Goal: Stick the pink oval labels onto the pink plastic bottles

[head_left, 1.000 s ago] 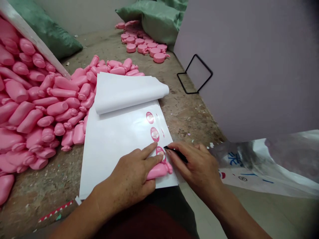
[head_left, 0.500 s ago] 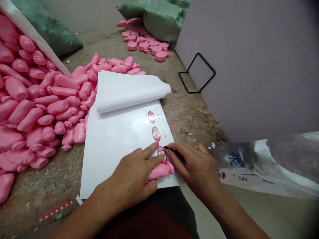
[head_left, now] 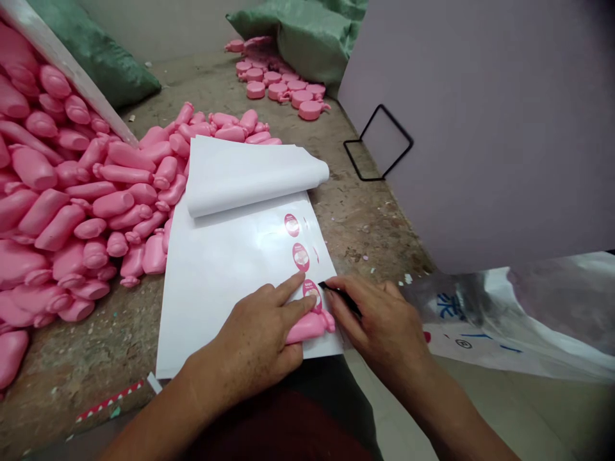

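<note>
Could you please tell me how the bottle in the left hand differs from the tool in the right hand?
The bottle is pink; the tool is black. The bottle looks thick and rounded, the tool slim. The bottle sits in the left hand, while the tool is pinched in the right hand. Both are partly hidden by the hands.

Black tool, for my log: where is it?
Right of centre in the head view, the black tool is in the right hand, tip beside the lowest visible oval sticker.
</note>
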Tool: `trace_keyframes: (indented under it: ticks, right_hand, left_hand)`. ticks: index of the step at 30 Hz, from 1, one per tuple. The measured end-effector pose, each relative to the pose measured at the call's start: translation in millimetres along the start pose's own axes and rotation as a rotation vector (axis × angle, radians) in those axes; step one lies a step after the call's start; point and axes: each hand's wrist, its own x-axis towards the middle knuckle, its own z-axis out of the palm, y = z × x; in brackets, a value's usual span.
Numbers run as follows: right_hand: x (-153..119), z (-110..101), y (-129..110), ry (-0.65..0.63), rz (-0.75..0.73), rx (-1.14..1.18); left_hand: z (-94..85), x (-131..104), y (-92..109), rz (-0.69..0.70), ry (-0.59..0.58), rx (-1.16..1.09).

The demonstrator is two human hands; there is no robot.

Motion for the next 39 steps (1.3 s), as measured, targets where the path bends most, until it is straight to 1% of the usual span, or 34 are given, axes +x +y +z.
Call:
trace_keyframes:
  ticks: [5,10,15,17,18,20,21,22,24,25,27,30,32,34,36,38,39]
  right_hand:
    - [1.5,2.0,-1.8,0.016,-0.01,-0.009]
    - [4.2,5.9,-1.9,0.011,-0.019,-0.005]
    - [9.3,8.1,0.9,-0.019,0.033,0.033]
    - [11.9,5.1,3.6,-0.071,0.087,0.121]
    - [12.8,3.0,5.1,-0.115,0.12,0.188]
    - [13.3,-1.1,7.5,-0.187,0.191,0.308]
    - [12.8,-2.6,8.3,-0.19,0.213,0.331]
    - [11.8,-3.4,8.7,-0.17,0.218,0.32]
    - [9.3,-3.3,8.6,-0.092,0.176,0.221]
    - [8.2,-2.7,8.3,-0.061,0.137,0.161]
    - [7.3,-1.4,8.2,-0.046,0.065,0.082]
    - [9.0,-1.7,9.2,-0.057,0.007,0.059]
    - [10.7,-3.2,9.8,-0.085,0.012,0.116]
    - [11.0,-4.4,9.5,-0.14,0.078,0.234]
    - [9.5,-4.3,8.3,-0.169,0.178,0.326]
    - [7.0,-2.8,6.9,-0.139,0.246,0.317]
    - [5.8,-1.9,6.4,-0.113,0.248,0.278]
  left_hand:
    - [-1.5,-0.5,1.8,-0.005,-0.028,-0.003]
    - [-2.9,-0.4,1.9,-0.007,-0.023,-0.022]
    - [-3.1,0.6,0.4,-0.01,-0.018,-0.085]
    - [-4.4,0.2,-1.1,-0.023,0.017,-0.187]
    - [-5.7,-0.1,-2.0,-0.043,0.053,-0.268]
    - [-9.4,-0.7,-3.8,-0.118,0.14,-0.469]
    - [-11.6,-0.8,-4.7,-0.168,0.178,-0.567]
    - [-13.7,-0.8,-5.4,-0.223,0.205,-0.655]
    - [-17.2,-0.3,-6.5,-0.321,0.241,-0.792]
    - [-18.4,0.1,-6.8,-0.357,0.259,-0.841]
    - [-19.2,1.1,-6.9,-0.396,0.293,-0.913]
    - [-18.3,2.1,-6.5,-0.406,0.306,-0.951]
    - [-17.4,2.5,-6.4,-0.406,0.308,-0.94]
    - [-16.7,2.7,-6.8,-0.405,0.312,-0.912]
    - [-16.3,2.9,-7.8,-0.406,0.316,-0.883]
    - [-15.9,3.1,-8.8,-0.405,0.32,-0.872]
    - [-15.7,3.2,-9.2,-0.406,0.323,-0.874]
